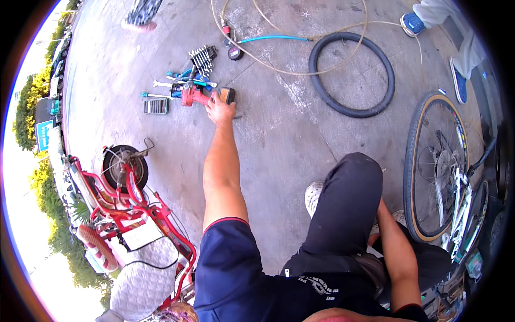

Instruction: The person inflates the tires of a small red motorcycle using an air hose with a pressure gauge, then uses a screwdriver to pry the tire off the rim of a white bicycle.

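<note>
My left arm reaches far forward over the pavement. My left hand (220,110) is closed on the handle of a red cordless drill (191,96), between its body and the black battery (228,95). The drill lies among the tools on the ground, its nose towards a set of wrenches (203,61). Beside it are blue-handled tools (179,86) and a grey bit case (156,106). My right forearm (399,252) goes down behind my bent knee (354,188), which hides the right hand's fingers.
A black tyre (351,110) lies ahead on the right. Near it are a coiled air hose (284,72) and an inflator gauge (235,52). A bicycle wheel (410,177) stands right. A red scooter (134,212) is at left. Another person's shoes (458,80) show far right.
</note>
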A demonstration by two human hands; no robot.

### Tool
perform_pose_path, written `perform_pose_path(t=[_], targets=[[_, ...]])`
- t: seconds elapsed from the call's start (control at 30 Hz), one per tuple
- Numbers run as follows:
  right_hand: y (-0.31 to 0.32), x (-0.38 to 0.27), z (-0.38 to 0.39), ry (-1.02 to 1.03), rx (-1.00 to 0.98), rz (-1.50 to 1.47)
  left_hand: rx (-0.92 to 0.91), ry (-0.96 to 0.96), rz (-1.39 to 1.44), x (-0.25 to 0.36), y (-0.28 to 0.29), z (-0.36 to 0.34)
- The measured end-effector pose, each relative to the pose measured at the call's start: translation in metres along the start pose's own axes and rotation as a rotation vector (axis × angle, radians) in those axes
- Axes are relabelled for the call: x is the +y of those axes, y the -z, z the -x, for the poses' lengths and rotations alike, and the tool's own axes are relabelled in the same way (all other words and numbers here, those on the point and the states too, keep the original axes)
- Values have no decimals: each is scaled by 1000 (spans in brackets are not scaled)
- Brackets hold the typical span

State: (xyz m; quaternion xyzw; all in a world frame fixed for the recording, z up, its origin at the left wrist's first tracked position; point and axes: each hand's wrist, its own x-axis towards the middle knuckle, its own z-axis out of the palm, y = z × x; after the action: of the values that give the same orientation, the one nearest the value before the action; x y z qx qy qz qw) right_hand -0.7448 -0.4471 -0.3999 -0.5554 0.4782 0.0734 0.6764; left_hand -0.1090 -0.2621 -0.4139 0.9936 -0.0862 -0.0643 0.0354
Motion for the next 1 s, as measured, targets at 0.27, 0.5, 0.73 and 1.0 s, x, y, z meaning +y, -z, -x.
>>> perform_pose_path(t=[0.27,0.5,0.73,1.0], targets=[[11,-2,63,2,61,479,-123,5,-69,-10,0,-36],[10,16,32,-85,66,398,104,-174,226,-39,-3,88],[0,-3,30,-99,21,449,-141,-60,283,-72,-16,234],[8,-6,56,-116,-3,622,109,-332,450,-61,0,159]])
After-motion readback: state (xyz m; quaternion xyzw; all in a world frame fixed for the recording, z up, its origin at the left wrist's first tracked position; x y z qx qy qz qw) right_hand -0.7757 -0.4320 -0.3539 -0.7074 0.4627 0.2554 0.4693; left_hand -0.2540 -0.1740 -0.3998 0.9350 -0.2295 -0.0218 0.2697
